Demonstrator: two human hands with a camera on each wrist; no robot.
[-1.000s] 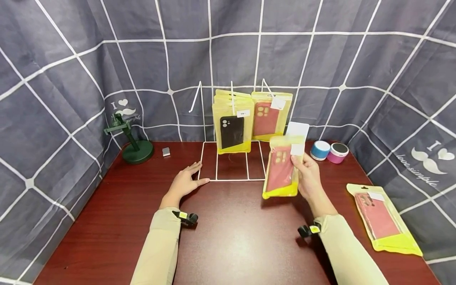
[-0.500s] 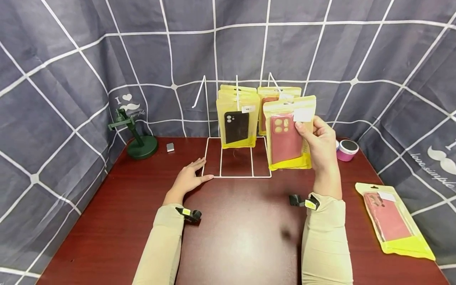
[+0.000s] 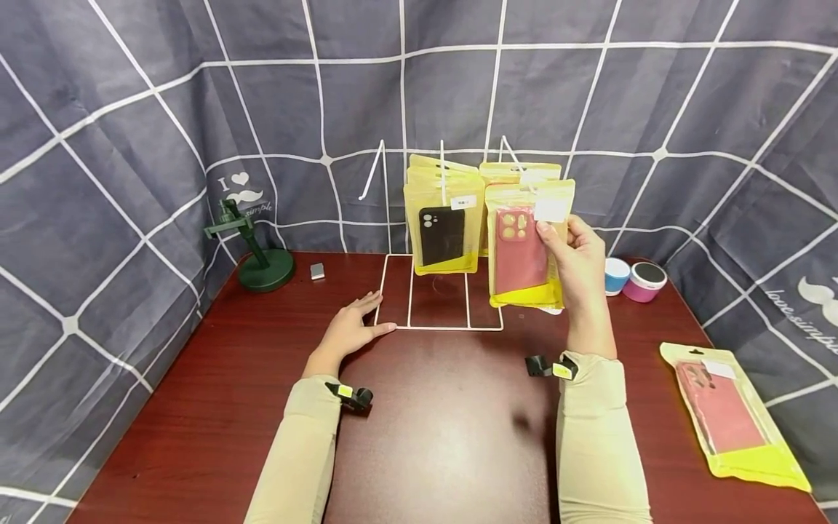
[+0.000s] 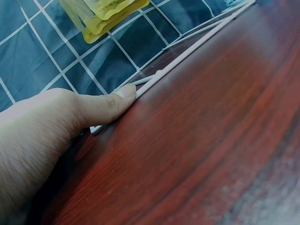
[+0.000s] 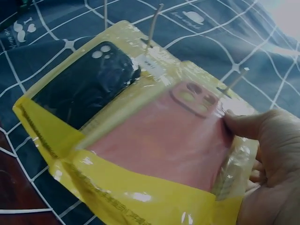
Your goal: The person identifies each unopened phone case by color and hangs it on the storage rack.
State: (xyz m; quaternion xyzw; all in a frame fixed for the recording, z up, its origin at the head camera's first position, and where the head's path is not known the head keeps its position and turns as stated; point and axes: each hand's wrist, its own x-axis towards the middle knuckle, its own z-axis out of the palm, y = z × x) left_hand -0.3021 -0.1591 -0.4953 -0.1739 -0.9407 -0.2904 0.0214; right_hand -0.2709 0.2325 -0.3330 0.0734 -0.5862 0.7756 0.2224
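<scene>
My right hand (image 3: 581,266) pinches the right edge of a bagged pink phone case (image 3: 521,251), thumb in front. The bag hangs upright in front of the rack's right prong (image 5: 236,79), whose tip shows at the bag's hang hole in the right wrist view. Behind it, another yellow bag (image 3: 524,171) on the same prong is mostly hidden. On the middle prong hang several bags, the front one with a black phone case (image 3: 441,236). My left hand (image 3: 347,331) rests at the front left corner of the white wire rack (image 3: 452,329), thumb (image 4: 124,93) along its front wire.
Another bagged pink phone case (image 3: 723,407) lies at the table's right. Blue (image 3: 615,276) and pink (image 3: 644,282) small round speakers stand at the back right. At the back left are a green stand (image 3: 265,269) and a small grey block (image 3: 317,271). The left prong (image 3: 371,171) is bare.
My right hand has raised the bagged pink phone case from low over the table to the right prong's tip, then shifted it slightly left. My left hand stays at the rack's corner.
</scene>
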